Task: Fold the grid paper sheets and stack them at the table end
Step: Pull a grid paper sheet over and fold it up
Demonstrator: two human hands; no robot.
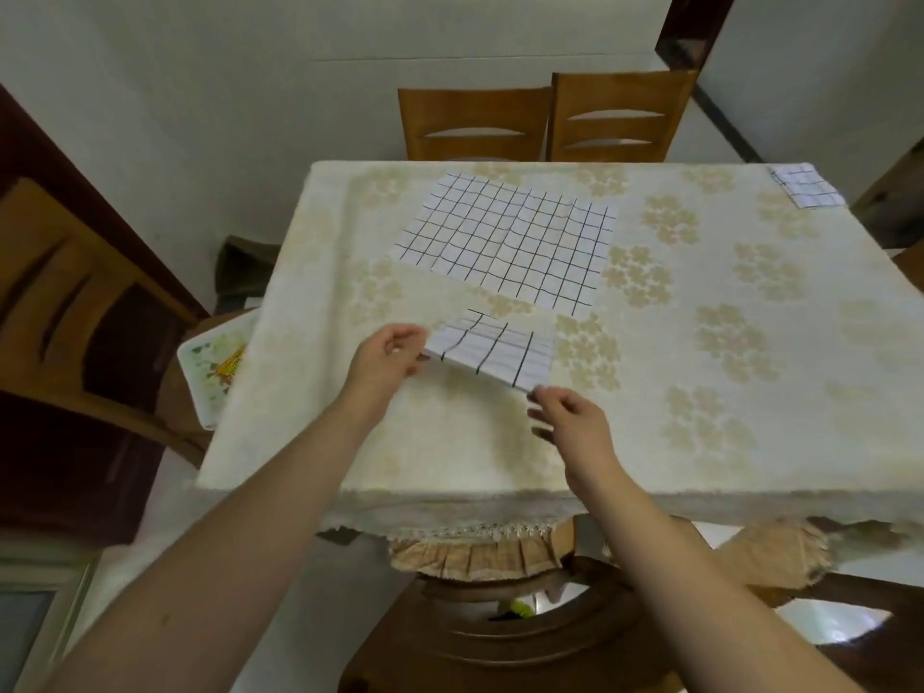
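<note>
A folded grid paper sheet is lifted just above the table near its front. My left hand pinches its left corner. My right hand is at its lower right corner, fingertips touching or pinching the edge; which one I cannot tell. A large unfolded grid paper sheet lies flat in the middle of the table. A small stack of folded grid sheets lies at the far right corner.
The table wears a cream floral cloth. Two wooden chairs stand behind the far edge. A dark wooden chair and a white tray sit at the left. Another chair back is below the front edge.
</note>
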